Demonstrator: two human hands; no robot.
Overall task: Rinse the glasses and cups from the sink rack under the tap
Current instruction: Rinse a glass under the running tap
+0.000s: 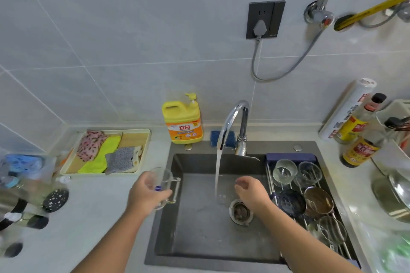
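My left hand grips a clear glass mug with a handle over the sink's left rim. Water runs from the chrome tap in a stream into the dark sink. My right hand hovers just right of the stream with loosely curled fingers, holding nothing. The sink rack on the right side holds a ribbed glass, a clear glass, a dark cup, a metal cup and more glasses nearer me.
A yellow detergent bottle stands behind the sink. A tray of cloths lies on the left counter, with a kettle nearer. Sauce bottles and a metal pot stand on the right. A drain strainer sits in the basin.
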